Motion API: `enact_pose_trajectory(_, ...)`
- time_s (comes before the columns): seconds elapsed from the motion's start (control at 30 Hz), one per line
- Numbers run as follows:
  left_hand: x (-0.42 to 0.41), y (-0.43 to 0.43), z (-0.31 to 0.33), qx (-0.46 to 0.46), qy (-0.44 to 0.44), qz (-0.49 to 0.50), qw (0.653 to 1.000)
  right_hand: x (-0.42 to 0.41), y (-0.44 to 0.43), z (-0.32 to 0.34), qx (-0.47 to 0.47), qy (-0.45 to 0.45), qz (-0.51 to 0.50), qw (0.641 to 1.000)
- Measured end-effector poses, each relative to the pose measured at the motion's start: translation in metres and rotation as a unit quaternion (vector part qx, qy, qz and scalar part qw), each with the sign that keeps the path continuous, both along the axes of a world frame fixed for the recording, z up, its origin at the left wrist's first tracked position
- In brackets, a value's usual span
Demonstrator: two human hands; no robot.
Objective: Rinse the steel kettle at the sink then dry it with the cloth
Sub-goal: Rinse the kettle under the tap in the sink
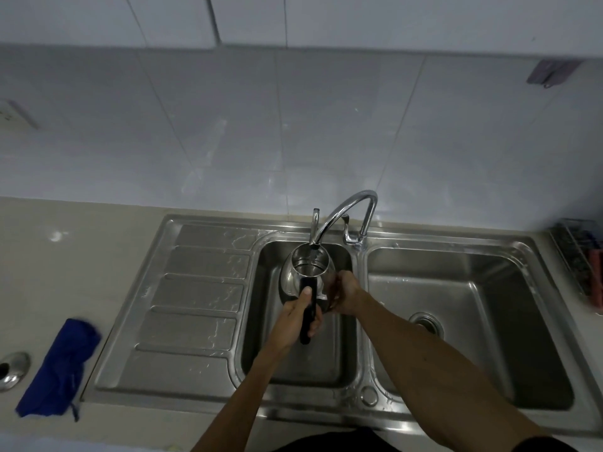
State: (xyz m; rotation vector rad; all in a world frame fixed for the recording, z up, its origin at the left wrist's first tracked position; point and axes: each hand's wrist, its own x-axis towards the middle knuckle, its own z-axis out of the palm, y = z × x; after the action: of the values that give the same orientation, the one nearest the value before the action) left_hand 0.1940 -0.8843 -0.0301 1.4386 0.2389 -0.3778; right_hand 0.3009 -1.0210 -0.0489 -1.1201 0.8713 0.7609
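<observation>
Over the left basin of the steel sink (208,324), we hold the shiny round kettle (295,282) open-mouthed under the curved tap (346,210). Our left hand (295,321) grips its black handle; our right hand (346,293) cups the body at 3 o'clock. At 9 o'clock the crumpled blue cloth (60,367) lies on the counter.

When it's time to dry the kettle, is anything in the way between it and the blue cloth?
Nothing visible. The kettle is held over the left basin, left hand on its handle. The blue cloth lies on the counter to the left, beyond the sink's bare draining board.
</observation>
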Motion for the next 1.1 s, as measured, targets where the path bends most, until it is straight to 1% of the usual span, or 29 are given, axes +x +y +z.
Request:
enact_pose_trajectory(0.23, -0.001, 0.000, 0.004, 0.006, 0.006, 0.002, 1.000, 0.002, 0.000, -0.002, -0.003, 0.015, 0.007, 1.000)
enact_pose_trajectory(0.83, 0.001, 0.000, 0.014, -0.001, -0.002, 0.006, 1.000, 0.010, 0.002, -0.010, -0.031, 0.005, 0.040, 0.999)
enact_pose_trajectory(1.1, 0.001, 0.000, 0.017, -0.004, -0.008, 0.005, 1.000, 0.010, 0.003, -0.005, -0.022, 0.001, 0.028, 0.999)
